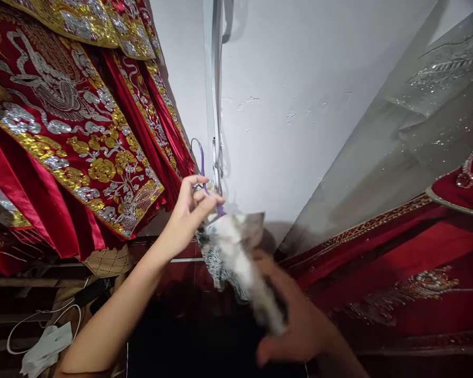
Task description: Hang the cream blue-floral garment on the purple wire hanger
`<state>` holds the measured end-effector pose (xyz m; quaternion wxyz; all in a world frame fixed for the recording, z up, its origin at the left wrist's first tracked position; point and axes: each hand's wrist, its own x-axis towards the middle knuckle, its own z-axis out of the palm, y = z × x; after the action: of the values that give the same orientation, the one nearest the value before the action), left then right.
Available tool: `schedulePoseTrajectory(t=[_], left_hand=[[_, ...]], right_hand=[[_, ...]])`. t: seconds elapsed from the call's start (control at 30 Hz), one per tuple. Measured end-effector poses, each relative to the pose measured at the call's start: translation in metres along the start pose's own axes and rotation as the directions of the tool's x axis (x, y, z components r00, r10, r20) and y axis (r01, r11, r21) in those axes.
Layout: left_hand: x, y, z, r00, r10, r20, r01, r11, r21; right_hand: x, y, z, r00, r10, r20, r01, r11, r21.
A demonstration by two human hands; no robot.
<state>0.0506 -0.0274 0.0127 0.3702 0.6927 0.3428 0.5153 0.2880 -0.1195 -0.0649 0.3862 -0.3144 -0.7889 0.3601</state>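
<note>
My left hand (pixel 191 207) is closed on a purple clothes hanger (pixel 203 165), its fingers pinching it just below the dark hook. From the hanger hangs a grey-and-white patterned garment (pixel 232 241), whose right part is smeared by motion. My right hand (pixel 295 310) is at the garment's right side, thumb low and away from the fingers. Blur and the cloth hide the fingertips, so whether it grips the fabric I cannot tell.
A metal rail (pixel 216 79) runs up the white wall (pixel 291 115). Red embroidered garments (pixel 74 126) hang at left. A sheer beaded white dress (pixel 410 126) and red cloth (pixel 418 262) are at right. A white cable (pixel 13 336) and crumpled white tissue (pixel 49 346) lie lower left.
</note>
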Motion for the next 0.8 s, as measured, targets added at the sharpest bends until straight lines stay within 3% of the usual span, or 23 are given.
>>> schedulePoseTrajectory(t=[0.07,0.13,0.2,0.27,0.3,0.37,0.43,0.53,0.6,0.67,0.8], left_hand=[[-0.016,0.002,0.003,0.987,-0.152,0.056,0.16,0.973,-0.165],[-0.033,0.004,-0.004,0.957,-0.27,0.109,0.289,0.93,-0.227],[-0.048,0.009,-0.018,0.912,-0.357,0.205,0.391,0.905,-0.166],[-0.057,0.016,-0.034,0.863,-0.388,0.325,0.414,0.91,-0.012],[-0.058,0.019,-0.041,0.853,-0.377,0.362,0.377,0.923,0.073],[-0.053,0.023,-0.054,0.881,-0.295,0.37,0.227,0.949,0.219],[-0.04,0.019,-0.065,0.922,-0.192,0.337,0.061,0.93,0.363],[-0.013,0.003,-0.08,0.97,-0.063,0.235,-0.093,0.798,0.595],[0.007,-0.008,-0.087,0.991,0.059,0.12,-0.127,0.695,0.708],[0.03,-0.016,-0.089,0.983,0.182,0.028,-0.137,0.626,0.768],[0.081,-0.021,-0.08,0.957,0.287,-0.028,-0.148,0.57,0.808]], right_hand=[[0.003,-0.009,0.014,0.971,-0.092,0.221,0.08,0.995,0.06],[0.012,-0.003,0.017,0.963,-0.085,0.254,0.071,0.996,0.062],[0.024,0.019,0.011,0.999,-0.013,0.04,0.013,1.0,-0.009],[0.038,0.047,0.001,0.964,0.062,-0.26,-0.093,0.99,-0.11],[0.046,0.059,-0.004,0.934,0.078,-0.349,-0.14,0.978,-0.155],[0.059,0.077,-0.016,0.905,0.112,-0.41,-0.202,0.962,-0.182],[0.069,0.082,-0.028,0.92,0.168,-0.354,-0.228,0.964,-0.134],[0.084,0.073,-0.046,0.926,0.268,-0.266,-0.271,0.962,0.026],[0.097,0.064,-0.056,0.905,0.316,-0.286,-0.277,0.946,0.17],[0.115,0.057,-0.066,0.872,0.365,-0.326,-0.268,0.913,0.306],[0.15,0.051,-0.088,0.851,0.38,-0.362,-0.232,0.891,0.391]])
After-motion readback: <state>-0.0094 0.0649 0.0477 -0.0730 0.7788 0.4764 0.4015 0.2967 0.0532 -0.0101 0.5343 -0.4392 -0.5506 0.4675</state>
